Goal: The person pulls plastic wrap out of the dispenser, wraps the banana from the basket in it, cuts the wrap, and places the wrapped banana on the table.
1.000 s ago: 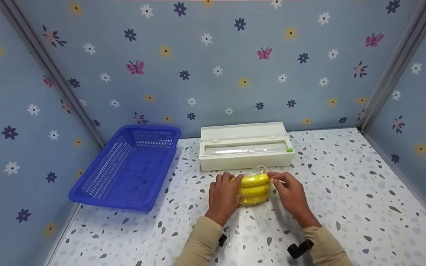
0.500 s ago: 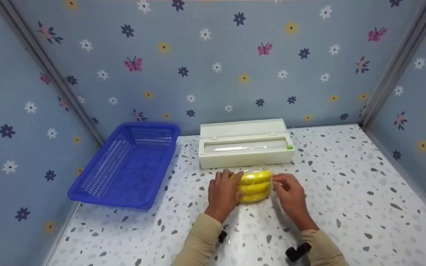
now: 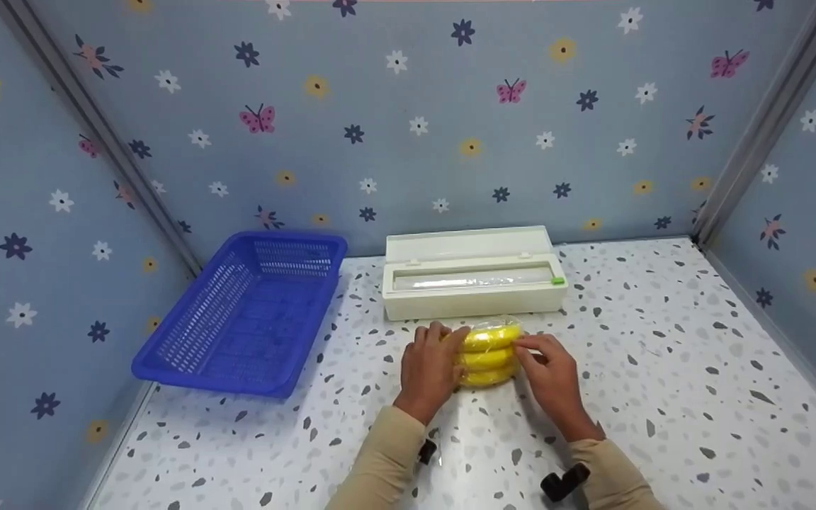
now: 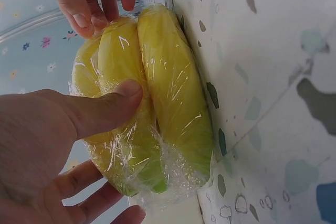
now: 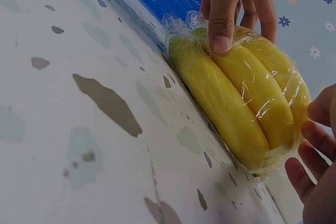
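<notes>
A bunch of yellow bananas (image 3: 487,358) lies on the table, wrapped in clear cling film (image 4: 181,169); three bananas show, greenish at one end. My left hand (image 3: 431,365) grips the bunch at its left, green-tipped end. Its thumb (image 5: 222,30) lies across the wrapped bananas and its fingers are on the far side. At the right end is my right hand (image 3: 552,375), whose thumb and index finger pinch the film at the edge of the top banana. In the right wrist view its other fingers (image 5: 310,169) hang loosely beside the bunch.
Behind the bananas stands a white cling film dispenser box (image 3: 475,304), its lid raised, a film roll inside and a green slider (image 3: 557,281) at the right. A blue perforated basket (image 3: 287,382) stands at the left. Flower-patterned walls (image 3: 436,106) enclose the speckled table (image 3: 663,368).
The right hand drew slightly away to the right with the film, then came back left against the bananas' end. The left hand has stayed on the bunch. The view shifted slightly.
</notes>
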Motion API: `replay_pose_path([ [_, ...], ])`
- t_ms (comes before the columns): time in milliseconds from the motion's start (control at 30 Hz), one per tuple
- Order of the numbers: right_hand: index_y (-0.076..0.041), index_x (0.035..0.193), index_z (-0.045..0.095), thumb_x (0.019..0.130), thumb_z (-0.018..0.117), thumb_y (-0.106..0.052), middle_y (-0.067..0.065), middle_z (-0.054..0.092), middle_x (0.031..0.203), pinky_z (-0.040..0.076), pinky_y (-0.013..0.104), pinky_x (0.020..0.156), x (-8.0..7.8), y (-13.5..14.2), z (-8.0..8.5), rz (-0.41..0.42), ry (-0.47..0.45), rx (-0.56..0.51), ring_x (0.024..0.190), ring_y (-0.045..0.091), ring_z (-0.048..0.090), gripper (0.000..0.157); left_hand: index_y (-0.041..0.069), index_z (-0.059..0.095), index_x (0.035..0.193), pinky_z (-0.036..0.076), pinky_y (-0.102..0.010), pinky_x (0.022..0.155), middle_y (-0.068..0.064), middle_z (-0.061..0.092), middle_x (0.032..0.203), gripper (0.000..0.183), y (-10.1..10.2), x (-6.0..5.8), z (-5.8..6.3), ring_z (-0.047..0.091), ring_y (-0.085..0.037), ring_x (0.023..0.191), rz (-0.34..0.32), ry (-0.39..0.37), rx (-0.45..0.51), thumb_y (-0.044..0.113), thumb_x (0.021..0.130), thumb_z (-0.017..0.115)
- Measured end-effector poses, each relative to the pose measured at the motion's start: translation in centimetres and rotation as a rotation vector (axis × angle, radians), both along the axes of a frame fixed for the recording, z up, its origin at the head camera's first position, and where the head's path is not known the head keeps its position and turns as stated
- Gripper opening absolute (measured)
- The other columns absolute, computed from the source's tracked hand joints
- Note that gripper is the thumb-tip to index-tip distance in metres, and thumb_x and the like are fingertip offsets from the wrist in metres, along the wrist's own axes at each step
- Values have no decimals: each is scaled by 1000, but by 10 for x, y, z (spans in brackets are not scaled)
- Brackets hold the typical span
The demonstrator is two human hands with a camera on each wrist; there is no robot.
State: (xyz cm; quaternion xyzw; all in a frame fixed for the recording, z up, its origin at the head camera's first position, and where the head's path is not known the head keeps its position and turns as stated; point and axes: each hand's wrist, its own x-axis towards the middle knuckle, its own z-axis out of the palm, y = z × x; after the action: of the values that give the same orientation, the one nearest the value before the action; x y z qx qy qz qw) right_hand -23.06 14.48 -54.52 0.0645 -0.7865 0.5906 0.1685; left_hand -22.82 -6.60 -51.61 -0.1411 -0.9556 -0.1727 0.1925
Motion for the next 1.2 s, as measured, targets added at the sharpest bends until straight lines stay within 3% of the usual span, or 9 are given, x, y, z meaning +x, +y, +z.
replay_pose_path([
  [200, -8, 108, 77, 97, 67, -9, 2, 68, 106, 51, 24, 86, 2, -1, 3, -56, -23, 52, 102, 12, 60, 15, 26, 65, 133, 52, -35, 71, -6, 58, 115, 63, 1, -3, 0, 54, -23, 103, -19, 5, 6, 22, 75, 89],
  [400, -5, 109, 76, 96, 66, -9, 4, 69, 104, 51, 23, 80, 0, -6, 7, -115, 30, 73, 99, 14, 62, 17, 25, 66, 132, 53, -36, 69, -6, 59, 114, 64, 3, -7, 4, 55, -24, 103, -31, 20, -11, 24, 73, 90],
  [767, -2, 100, 74, 92, 62, 4, 6, 70, 95, 52, 27, 73, -1, -11, 6, -198, 129, 199, 88, 15, 64, 16, 26, 65, 134, 52, -35, 70, -5, 58, 114, 63, 4, -2, 1, 55, -23, 103, -37, -14, -1, 24, 75, 88],
  [1033, 0, 98, 72, 89, 64, 1, 10, 71, 91, 55, 36, 69, 3, -22, 12, -245, 135, 176, 79, 19, 65, 11, 26, 65, 134, 52, -34, 70, -4, 59, 114, 64, 3, -3, 2, 55, -23, 103, -34, -2, -6, 23, 74, 89],
  [1200, 0, 97, 71, 90, 63, 1, 8, 71, 89, 54, 32, 69, 4, -28, 12, -227, 113, 167, 78, 17, 63, 10, 25, 65, 133, 52, -34, 70, -4, 59, 113, 63, -1, -3, 0, 54, -22, 102, -32, -10, 9, 22, 75, 89],
])
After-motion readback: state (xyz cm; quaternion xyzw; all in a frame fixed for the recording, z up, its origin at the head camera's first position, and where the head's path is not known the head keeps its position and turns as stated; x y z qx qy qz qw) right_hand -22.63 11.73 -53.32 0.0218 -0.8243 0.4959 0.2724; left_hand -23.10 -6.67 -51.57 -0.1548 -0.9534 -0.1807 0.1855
